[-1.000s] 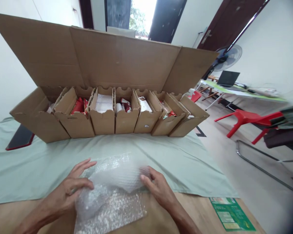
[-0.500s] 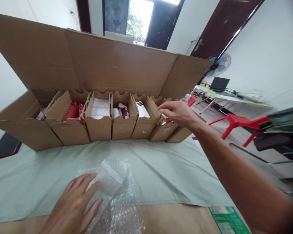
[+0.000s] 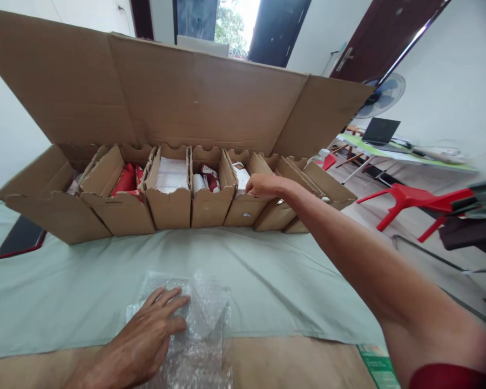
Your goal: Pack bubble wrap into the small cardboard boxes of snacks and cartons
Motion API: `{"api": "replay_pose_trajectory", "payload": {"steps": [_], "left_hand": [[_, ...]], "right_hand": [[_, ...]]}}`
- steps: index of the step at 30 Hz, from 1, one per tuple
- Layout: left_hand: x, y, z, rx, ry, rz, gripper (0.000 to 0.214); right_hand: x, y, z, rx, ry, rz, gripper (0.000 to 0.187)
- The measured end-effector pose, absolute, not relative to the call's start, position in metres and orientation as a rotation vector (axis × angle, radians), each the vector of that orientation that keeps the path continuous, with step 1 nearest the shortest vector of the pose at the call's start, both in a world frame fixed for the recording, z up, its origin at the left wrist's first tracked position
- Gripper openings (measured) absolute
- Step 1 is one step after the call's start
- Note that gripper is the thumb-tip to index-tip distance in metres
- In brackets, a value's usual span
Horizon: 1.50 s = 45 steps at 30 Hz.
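My left hand [image 3: 152, 329] lies flat with fingers spread on a sheet of clear bubble wrap [image 3: 204, 324] at the near edge of the pale green cloth [image 3: 291, 281]. My right hand [image 3: 263, 185] reaches out to the row of small cardboard boxes [image 3: 210, 200]. Its fingers curl down into the box holding a white item [image 3: 241, 175], fifth from the left. What the fingers grip is hidden. Other boxes hold red packets [image 3: 125, 181] and white items [image 3: 172, 174].
A big cardboard carton [image 3: 194, 102] stands open behind the small boxes, its flap upright. A dark flat item [image 3: 20, 237] lies on the cloth at left. Red plastic chairs [image 3: 409, 200], a fan [image 3: 383, 94] and a laptop [image 3: 378, 131] on a green table are at right.
My right hand left the bubble wrap, reached to the right-hand boxes, then shifted left into the fifth box. My left hand flattened the bubble wrap.
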<state>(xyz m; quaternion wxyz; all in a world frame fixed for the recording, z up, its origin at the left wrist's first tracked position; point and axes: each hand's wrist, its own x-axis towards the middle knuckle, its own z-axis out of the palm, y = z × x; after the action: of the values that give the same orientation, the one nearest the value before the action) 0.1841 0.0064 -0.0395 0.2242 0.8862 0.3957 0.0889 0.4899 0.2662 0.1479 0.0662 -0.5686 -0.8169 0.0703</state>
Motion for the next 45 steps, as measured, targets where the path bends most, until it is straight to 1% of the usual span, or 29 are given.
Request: {"api": "replay_pose_trajectory", "payload": {"steps": [1,3,5,7,8,9,10,12,13,15,17,18,19,21,22,23,24,26,27,30,32,33,35,36,37,40,42,45], "left_hand": [[0.184,0.006,-0.036,2.439,1.111,0.303,0.050],[0.182,0.006,-0.029,2.402,1.154,0.500,0.044],[0.178,0.006,-0.021,2.272,1.211,0.749,0.035],[0.176,0.004,-0.009,2.008,1.305,0.933,0.027],[0.177,0.003,-0.002,1.834,1.334,0.990,0.027],[0.179,0.001,0.005,1.644,1.317,1.035,0.034],[0.184,-0.001,0.012,1.446,1.246,1.077,0.045],[0.196,-0.006,0.023,1.068,0.982,1.139,0.066],[0.203,-0.009,0.026,0.907,0.842,1.148,0.069],[0.212,-0.013,0.027,0.669,0.699,1.155,0.064],[0.215,-0.018,0.023,0.529,0.788,1.208,0.053],[0.213,-0.022,0.021,0.485,0.893,1.249,0.051],[0.211,-0.027,0.018,0.470,1.010,1.272,0.052],[0.206,-0.038,0.015,0.546,1.214,1.232,0.056],[0.203,-0.043,0.014,0.631,1.284,1.179,0.056],[0.199,-0.048,0.014,0.733,1.328,1.121,0.054],[0.196,-0.053,0.014,0.836,1.349,1.065,0.051],[0.185,-0.057,0.013,0.968,1.351,1.005,0.049],[0.178,-0.057,0.012,0.992,1.335,1.016,0.050],[0.153,-0.052,0.013,1.008,1.308,1.231,0.058],[0.140,-0.047,0.019,1.102,1.291,1.378,0.063],[0.137,-0.044,0.024,1.185,1.293,1.389,0.067],[0.138,-0.038,0.036,1.357,1.331,1.268,0.072],[0.141,-0.036,0.041,1.424,1.347,1.154,0.069],[0.144,-0.034,0.045,1.465,1.346,1.029,0.061],[0.142,-0.029,0.046,1.435,1.275,0.754,0.027],[0.132,-0.025,0.042,1.372,1.273,0.691,0.023],[0.121,-0.017,0.033,1.356,1.362,0.710,0.029]], "right_hand": [[0.492,0.256,0.154,-1.752,-2.410,0.156,0.011],[0.499,0.227,0.170,-1.771,-2.231,0.015,0.017],[0.507,0.188,0.187,-1.555,-1.925,-0.106,0.021],[0.509,0.146,0.193,-1.300,-1.726,-0.046,0.020],[0.507,0.127,0.190,-1.214,-1.674,-0.004,0.019],[0.503,0.109,0.182,-1.156,-1.658,0.044,0.017],[0.496,0.093,0.171,-1.110,-1.670,0.094,0.015],[0.477,0.067,0.141,-1.029,-1.757,0.210,0.007],[0.467,0.055,0.123,-0.985,-1.817,0.275,0.006],[0.446,0.034,0.090,-0.898,-1.960,0.375,0.009],[0.431,0.013,0.063,-0.865,-2.057,0.463,0.007],[0.425,0.002,0.053,-0.879,-2.054,0.525,0.012],[0.421,-0.009,0.046,-0.909,-2.019,0.603,0.024],[0.412,-0.027,0.036,-0.991,-1.902,0.760,0.060],[0.407,-0.033,0.032,-1.018,-1.863,0.809,0.074],[0.403,-0.036,0.030,-1.037,-1.845,0.838,0.077],[0.400,-0.037,0.027,-1.060,-1.830,0.862,0.067],[0.398,-0.032,0.024,-1.137,-1.709,0.940,0.027],[0.399,-0.028,0.023,-1.182,-1.591,0.985,0.017],[0.402,-0.016,0.025,-1.252,-1.312,1.038,0.022],[0.398,-0.013,0.030,-1.232,-1.391,1.029,0.021],[0.394,-0.014,0.033,-1.212,-1.478,1.032,0.020],[0.383,-0.016,0.040,-1.171,-1.592,1.033,0.019],[0.380,-0.017,0.042,-1.159,-1.590,1.033,0.019],[0.378,-0.016,0.044,-1.154,-1.552,1.032,0.018],[0.391,-0.012,0.041,-1.184,-1.312,0.989,0.018],[0.408,-0.010,0.031,-1.252,-1.190,0.936,0.019],[0.425,-0.014,0.010,-1.358,-1.129,0.992,0.024]]}}
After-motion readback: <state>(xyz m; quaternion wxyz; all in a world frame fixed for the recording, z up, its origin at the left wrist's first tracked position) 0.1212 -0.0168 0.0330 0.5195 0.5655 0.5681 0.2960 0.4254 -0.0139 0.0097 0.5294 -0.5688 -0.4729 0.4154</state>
